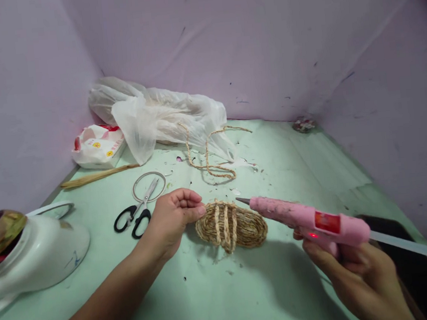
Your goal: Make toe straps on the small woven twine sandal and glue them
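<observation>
My left hand (179, 216) is closed at the left end of a small straw slipper (253, 226), with the thumb and curled fingers pinching its edge. The slipper is an oval sole of coiled straw rope, with pale braided strands (226, 226) laid across its left half. In my right hand (360, 276) is a pink hot glue gun (297, 212), gripped by the handle. Its metal nozzle points left, just above the upper right of the slipper and apart from it. A red light glows on the gun, and a clear glue stick (414, 246) sticks out of its back.
Black-handled scissors (141, 212) lie over a ring (134, 187) at left. A loose braided cord (209, 168) lies behind the slipper, before white plastic bags (178, 110). A white pot-like vessel (56, 250) stands far left. A dark flat object (412, 266) lies under my right wrist.
</observation>
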The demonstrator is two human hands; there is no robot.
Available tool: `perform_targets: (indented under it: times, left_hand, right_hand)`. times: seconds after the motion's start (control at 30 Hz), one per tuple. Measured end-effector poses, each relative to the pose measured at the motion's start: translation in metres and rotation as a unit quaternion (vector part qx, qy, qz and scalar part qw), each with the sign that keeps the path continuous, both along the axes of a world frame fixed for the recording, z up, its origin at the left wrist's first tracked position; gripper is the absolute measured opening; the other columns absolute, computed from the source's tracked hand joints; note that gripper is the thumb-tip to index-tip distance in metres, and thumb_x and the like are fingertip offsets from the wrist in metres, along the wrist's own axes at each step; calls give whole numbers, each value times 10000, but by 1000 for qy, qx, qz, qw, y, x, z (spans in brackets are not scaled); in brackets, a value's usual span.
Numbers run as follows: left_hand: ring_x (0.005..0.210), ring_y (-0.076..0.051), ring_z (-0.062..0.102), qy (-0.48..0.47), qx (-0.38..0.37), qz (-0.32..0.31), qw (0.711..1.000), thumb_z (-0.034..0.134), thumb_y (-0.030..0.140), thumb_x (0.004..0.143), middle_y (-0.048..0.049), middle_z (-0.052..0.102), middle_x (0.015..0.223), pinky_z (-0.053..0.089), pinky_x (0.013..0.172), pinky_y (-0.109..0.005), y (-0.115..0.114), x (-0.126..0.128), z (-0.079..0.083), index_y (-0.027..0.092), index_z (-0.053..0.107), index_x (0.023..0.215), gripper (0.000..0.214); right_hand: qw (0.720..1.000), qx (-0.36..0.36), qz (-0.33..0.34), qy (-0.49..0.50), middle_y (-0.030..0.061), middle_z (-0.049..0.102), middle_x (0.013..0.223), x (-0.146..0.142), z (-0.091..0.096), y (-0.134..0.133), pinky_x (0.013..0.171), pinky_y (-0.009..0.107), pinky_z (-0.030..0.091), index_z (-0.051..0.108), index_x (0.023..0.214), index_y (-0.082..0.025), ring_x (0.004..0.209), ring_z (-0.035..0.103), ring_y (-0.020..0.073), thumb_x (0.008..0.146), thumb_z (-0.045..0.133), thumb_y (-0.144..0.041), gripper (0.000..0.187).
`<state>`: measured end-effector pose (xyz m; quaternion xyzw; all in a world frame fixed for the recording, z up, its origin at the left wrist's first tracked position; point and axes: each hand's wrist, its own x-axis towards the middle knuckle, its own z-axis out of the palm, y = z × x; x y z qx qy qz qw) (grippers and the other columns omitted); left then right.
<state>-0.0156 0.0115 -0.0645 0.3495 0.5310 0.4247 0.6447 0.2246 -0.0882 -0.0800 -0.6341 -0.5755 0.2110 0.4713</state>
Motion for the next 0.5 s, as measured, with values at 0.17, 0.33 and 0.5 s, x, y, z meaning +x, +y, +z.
perform_targets:
  times: [0.17, 0.33, 0.5]
  left_hand:
    - [554, -65, 527, 17, 10, 3, 1000, 731, 75, 490, 34, 591, 562, 421, 566, -170, 2, 0, -4, 128, 595, 633, 204]
    - [551, -57, 525, 19, 10, 7, 1000, 744, 77, 485, 34, 595, 557, 417, 559, -158, 3, 0, -6, 124, 589, 630, 217]
    - [544, -58, 530, 14, 5, 9, 1000, 746, 77, 491, 27, 604, 551, 416, 553, -157, 2, 0, -6, 123, 584, 635, 222]
  right_hand:
    - [999, -7, 19, -36, 7, 631, 538, 2, 4, 4, 353, 215, 453, 665, 703, -218, 445, 576, 165, 702, 628, -262, 57]
    - [999, -20, 30, -26, -24, 559, 463, -1, 9, 6, 436, 248, 499, 649, 688, -228, 391, 517, 143, 723, 610, -277, 71]
    - [995, -41, 58, -66, 11, 622, 567, 4, 10, 6, 413, 239, 490, 661, 735, -219, 454, 566, 164, 737, 595, -289, 96]
